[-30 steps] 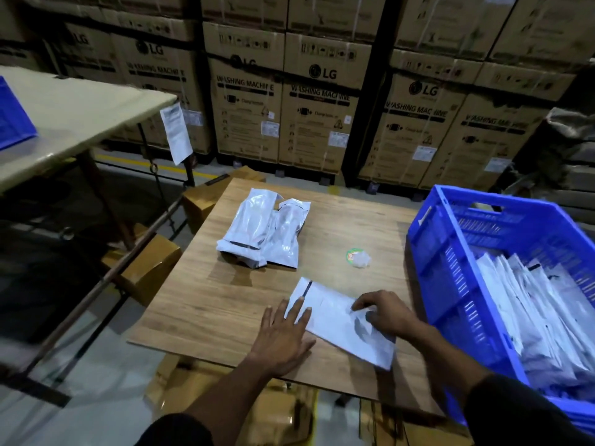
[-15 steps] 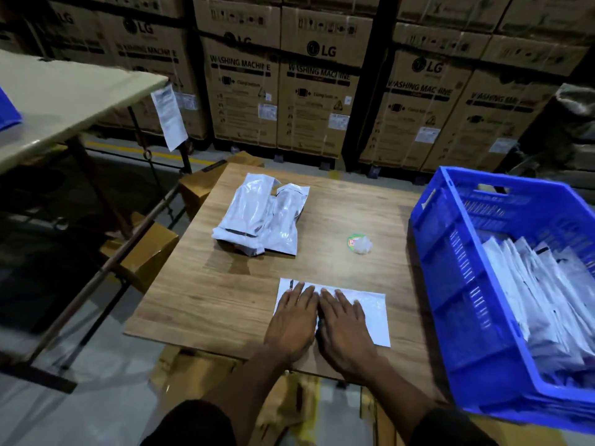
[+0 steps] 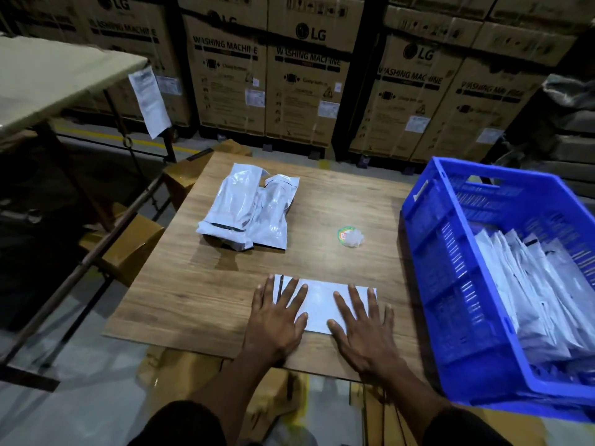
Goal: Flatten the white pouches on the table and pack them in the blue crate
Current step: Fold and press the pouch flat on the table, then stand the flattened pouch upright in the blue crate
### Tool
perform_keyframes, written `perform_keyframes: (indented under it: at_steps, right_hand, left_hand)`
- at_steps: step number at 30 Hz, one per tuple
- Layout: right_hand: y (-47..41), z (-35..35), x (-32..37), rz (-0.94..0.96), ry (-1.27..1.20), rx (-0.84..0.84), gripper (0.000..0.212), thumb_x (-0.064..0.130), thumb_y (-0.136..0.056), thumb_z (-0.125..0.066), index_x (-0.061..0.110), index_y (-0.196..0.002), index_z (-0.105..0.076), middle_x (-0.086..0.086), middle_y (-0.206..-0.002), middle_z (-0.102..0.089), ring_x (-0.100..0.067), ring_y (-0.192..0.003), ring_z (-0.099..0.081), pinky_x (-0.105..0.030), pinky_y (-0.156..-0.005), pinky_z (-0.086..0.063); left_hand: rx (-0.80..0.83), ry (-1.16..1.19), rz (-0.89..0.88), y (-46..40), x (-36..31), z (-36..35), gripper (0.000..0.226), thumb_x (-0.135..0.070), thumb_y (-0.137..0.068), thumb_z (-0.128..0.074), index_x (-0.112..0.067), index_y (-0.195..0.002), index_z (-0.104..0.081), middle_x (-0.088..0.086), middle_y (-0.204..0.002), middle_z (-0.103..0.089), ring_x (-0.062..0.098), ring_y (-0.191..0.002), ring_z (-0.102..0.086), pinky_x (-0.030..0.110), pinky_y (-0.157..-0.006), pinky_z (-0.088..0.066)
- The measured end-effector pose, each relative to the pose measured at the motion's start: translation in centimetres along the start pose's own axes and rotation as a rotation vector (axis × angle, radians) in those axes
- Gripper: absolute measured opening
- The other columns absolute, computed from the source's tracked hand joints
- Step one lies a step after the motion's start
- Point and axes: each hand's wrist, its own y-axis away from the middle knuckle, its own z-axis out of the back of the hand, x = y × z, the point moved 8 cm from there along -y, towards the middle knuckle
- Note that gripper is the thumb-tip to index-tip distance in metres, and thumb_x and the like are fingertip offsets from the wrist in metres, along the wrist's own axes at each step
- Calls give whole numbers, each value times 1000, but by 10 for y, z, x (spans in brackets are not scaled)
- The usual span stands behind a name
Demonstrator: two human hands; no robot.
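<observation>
both hands lie flat with fingers spread on a white pouch (image 3: 322, 302) at the lower centre of the wooden bench (image 3: 180, 294): left hand (image 3: 275, 320) on its left end, right hand (image 3: 363, 329) on its right. two puffy pouches (image 3: 249, 209) lie above. the blue crate (image 3: 450, 284) at right holds packed pouches.

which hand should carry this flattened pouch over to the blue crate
Probably the right hand: it presses the pouch end nearest the blue crate, which stands to the right. The left hand lies on the far end.
</observation>
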Motion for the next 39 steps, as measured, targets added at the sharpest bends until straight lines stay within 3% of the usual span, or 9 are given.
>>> perform_keyframes:
  at_steps: [7, 13, 18, 22, 25, 30, 33, 37, 39]
  right_hand:
    - [5, 8, 3, 8, 14, 83, 76, 74, -94, -9, 37, -156, 15, 6, -161, 32, -29, -149, 27, -62, -115, 11]
    - [20, 23, 40, 303, 161, -125, 47, 52, -93, -43, 19, -121, -62, -7, -148, -49, -32, -146, -32, -64, -109, -25]
    - [16, 30, 34, 248, 153, -182, 37, 42, -95, -37, 21, -100, -68, -2, -133, -61, -29, -136, -47, -60, -103, -43]
    - [10, 36, 38, 258, 127, -234, 30, 32, -97, -43, 18, -111, -66, 1, -131, -60, -25, -137, -44, -58, -108, -38]
    - [9, 53, 40, 242, 46, -286, 27, 34, -97, -44, 21, -109, -63, 1, -134, -58, -24, -136, -45, -54, -110, -35]
    - [40, 73, 77, 609, 183, -386, 26, 38, -96, -51, 29, -117, -63, 10, -143, -53, -38, -147, -28, -73, -108, -21]
    - [36, 65, 85, 707, 318, -312, 19, 36, -95, -50, 32, -106, -66, 13, -141, -54, -44, -147, -24, -78, -104, -19]
    - [11, 90, 78, 672, 272, -192, 40, 36, -90, -33, 22, -95, -70, -2, -117, -69, -41, -116, -61, -53, -80, -57]
    - [-1, 101, 69, 619, 237, -112, 59, 41, -86, -18, 15, -107, -67, -6, -120, -64, -35, -109, -62, -45, -70, -57]
  left_hand:
    - [52, 9, 4, 1, 2, -2, 65, -56, -95, -41, -32, -155, -39, -7, -165, -31, 41, -151, -25, 61, -118, -17]
    - [65, -12, -26, -7, 3, 0, 64, -57, -95, -38, -32, -154, -42, -7, -163, -35, 41, -149, -30, 61, -115, -16]
    - [128, -21, -48, -14, 4, -7, 67, -62, -97, -32, -31, -156, -37, -5, -164, -32, 43, -150, -26, 65, -114, -20]
    - [105, -72, -122, -6, -3, 4, 83, -74, -90, -37, -18, -151, -44, 6, -164, -33, 40, -150, -28, 69, -112, -20]
    - [76, -147, -164, -4, -4, 15, 57, -44, -80, -70, -20, -132, -64, 7, -149, -54, 34, -143, -42, 71, -106, -31]
    - [-33, -158, -154, -18, 0, 42, 49, -17, -81, -37, -26, -115, -71, 7, -136, -63, 34, -131, -51, 74, -100, -31]
    - [-62, -138, -200, -27, -5, 58, 46, -11, -76, -52, -26, -115, -68, 7, -138, -62, 34, -135, -45, 75, -96, -38]
    - [-86, 21, -192, -34, -9, 69, 72, 2, -72, -67, -27, -136, -52, 11, -160, -37, 33, -147, -26, 64, -98, -45]
    - [-167, 162, -127, -30, -6, 80, 84, -7, -86, -66, -21, -158, -25, 16, -169, -7, 37, -152, -19, 55, -110, -37]
